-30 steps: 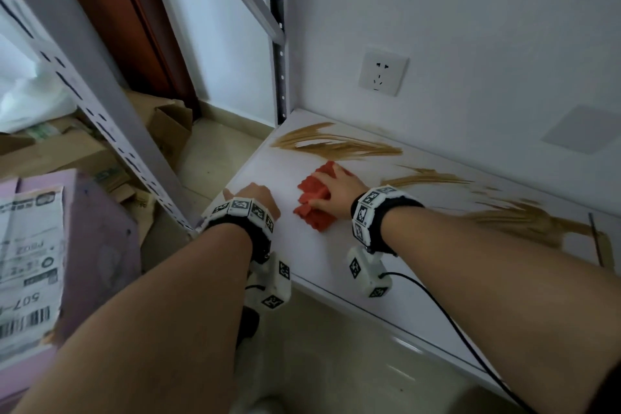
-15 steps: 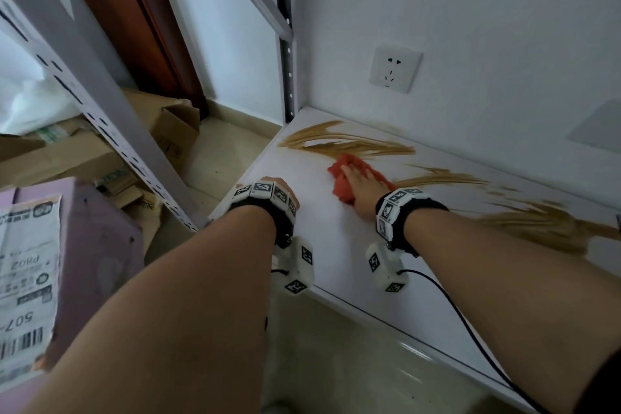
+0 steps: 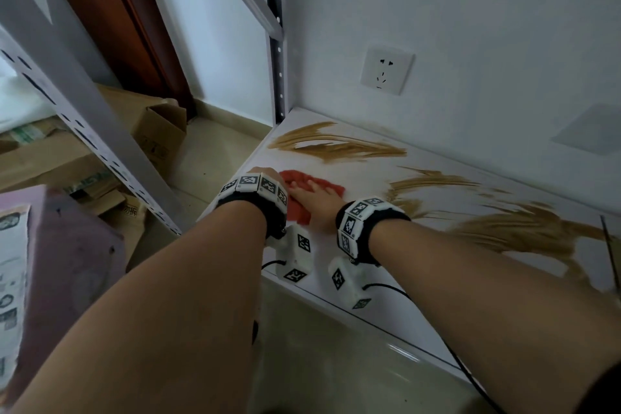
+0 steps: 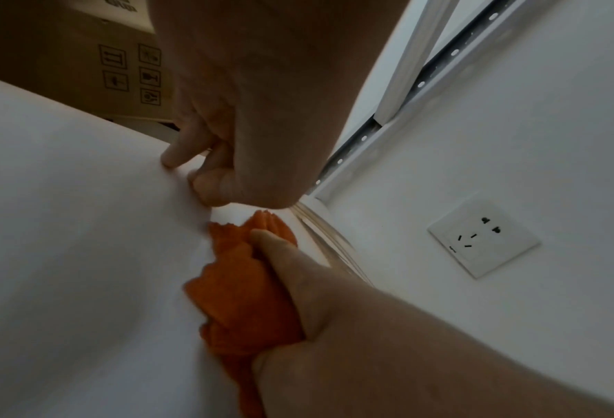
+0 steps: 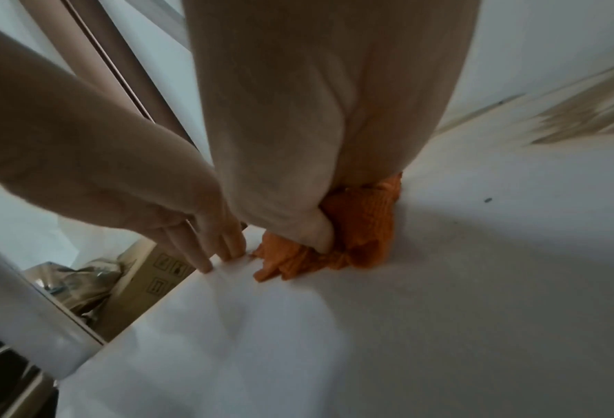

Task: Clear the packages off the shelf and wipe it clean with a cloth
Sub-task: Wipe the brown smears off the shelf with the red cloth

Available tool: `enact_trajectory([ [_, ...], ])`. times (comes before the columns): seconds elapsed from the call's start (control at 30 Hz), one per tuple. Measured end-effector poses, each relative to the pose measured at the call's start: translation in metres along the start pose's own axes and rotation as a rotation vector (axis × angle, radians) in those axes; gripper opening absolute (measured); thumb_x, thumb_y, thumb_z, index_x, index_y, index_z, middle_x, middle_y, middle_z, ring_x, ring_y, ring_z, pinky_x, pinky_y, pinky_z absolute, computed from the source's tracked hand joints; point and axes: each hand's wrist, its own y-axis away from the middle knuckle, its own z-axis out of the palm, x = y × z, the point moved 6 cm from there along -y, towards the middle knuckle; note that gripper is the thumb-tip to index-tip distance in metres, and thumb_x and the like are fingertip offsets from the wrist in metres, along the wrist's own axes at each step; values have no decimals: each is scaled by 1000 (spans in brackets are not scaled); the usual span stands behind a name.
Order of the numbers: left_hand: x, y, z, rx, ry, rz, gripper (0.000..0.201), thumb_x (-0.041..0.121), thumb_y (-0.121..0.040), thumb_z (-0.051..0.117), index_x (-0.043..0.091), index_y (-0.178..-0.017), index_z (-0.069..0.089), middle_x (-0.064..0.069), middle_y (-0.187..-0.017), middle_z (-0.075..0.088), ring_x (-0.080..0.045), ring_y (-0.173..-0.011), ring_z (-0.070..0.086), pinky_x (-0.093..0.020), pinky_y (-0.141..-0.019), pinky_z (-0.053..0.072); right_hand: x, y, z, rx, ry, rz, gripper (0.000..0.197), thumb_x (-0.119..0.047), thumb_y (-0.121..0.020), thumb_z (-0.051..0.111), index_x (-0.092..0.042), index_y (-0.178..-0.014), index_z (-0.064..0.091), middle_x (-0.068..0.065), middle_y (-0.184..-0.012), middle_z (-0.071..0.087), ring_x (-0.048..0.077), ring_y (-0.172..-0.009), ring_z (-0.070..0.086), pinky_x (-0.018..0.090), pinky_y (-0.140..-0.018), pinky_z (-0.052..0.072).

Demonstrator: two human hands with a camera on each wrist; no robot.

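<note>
The white shelf (image 3: 363,175) carries brown smears along the back (image 3: 339,144) and on the right (image 3: 524,228). A bunched orange-red cloth (image 3: 297,175) lies near the shelf's left front corner. My right hand (image 3: 316,198) presses it down, and in the right wrist view the thumb curls into the cloth (image 5: 366,223). My left hand (image 3: 263,172) sits just left of the cloth at the shelf's side edge, its straight fingers (image 5: 219,251) touching the board and holding nothing. The left wrist view shows the cloth (image 4: 240,288) under my right hand (image 4: 298,282). No package stands on the shelf.
A purple package with a printed label (image 3: 67,245) sits at the far left, with cardboard boxes (image 3: 158,131) on the floor beyond. Perforated grey rack uprights stand at the front left (image 3: 84,101) and back corner (image 3: 277,44). A wall socket (image 3: 386,70) is above the shelf.
My right hand pushed the cloth back towards the rear smear, then drew it leftwards and forwards until it lies beside my left wrist. My left hand stayed at the shelf's side edge.
</note>
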Motion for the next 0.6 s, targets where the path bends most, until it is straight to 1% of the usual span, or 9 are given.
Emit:
enact_trajectory([
  [0.07,-5,-10,2,13,-3,16,28,28,-85,58,7,-103,64,-11,-98,61,-31,-98,63,-39,-86,54,6,6,-2,-12,-21,11,72,-28,-93,50,-30,-151,8,9,-159,11,28,-146,15,44,-119,13],
  [0.1,-10,-18,7,18,-5,1,33,27,-81,56,7,-106,64,-12,-101,62,-33,-97,63,-41,-85,55,14,10,-5,-7,-47,31,74,-26,-93,50,-28,-151,4,13,-158,13,29,-144,20,40,-118,17],
  [0.2,-25,-39,10,28,99,-76,46,30,-69,51,11,-108,66,-9,-94,59,-32,-92,63,-45,-83,55,47,20,-17,55,-125,145,79,-22,-93,53,-22,-151,1,13,-156,15,28,-140,29,32,-114,24],
  [0.3,-32,-15,4,7,130,-137,47,33,-75,54,10,-115,61,-10,-93,55,-32,-104,60,-40,-92,50,69,19,-24,64,-93,236,82,-12,-88,55,-21,-152,4,4,-159,-5,24,-145,18,31,-115,21],
  [0.4,-40,-8,-4,41,95,-143,35,26,-92,46,10,-119,60,-6,-78,49,-25,-108,60,-29,-83,46,64,0,-25,-24,-27,216,80,-18,-89,56,-20,-152,7,6,-159,-10,28,-147,7,36,-119,13],
  [0.43,-43,-9,0,13,123,-151,37,26,-92,45,9,-121,60,-8,-85,54,-27,-109,60,-29,-84,46,59,-7,-26,-45,-1,208,79,-18,-90,55,-18,-152,5,9,-158,-11,28,-147,3,37,-120,11],
  [0.5,-45,-6,-3,49,133,-158,44,30,-85,50,6,-120,60,-11,-102,59,-32,-105,61,-37,-91,50,49,-18,-31,-54,43,181,76,-15,-93,51,-14,-152,3,15,-158,-11,29,-147,1,37,-120,9],
  [0.57,-41,-4,-8,100,140,-150,35,27,-88,53,3,-113,59,-9,-97,55,-32,-104,61,-41,-92,51,39,-27,-36,-57,66,163,72,-10,-94,47,-13,-152,4,17,-157,-9,32,-147,2,36,-119,7],
  [0.6,-39,0,-13,129,137,-147,34,24,-91,52,3,-117,59,-9,-98,54,-32,-108,60,-38,-94,50,33,-32,-37,-59,78,145,70,-9,-94,45,-14,-152,6,16,-158,-8,32,-146,3,36,-118,7],
])
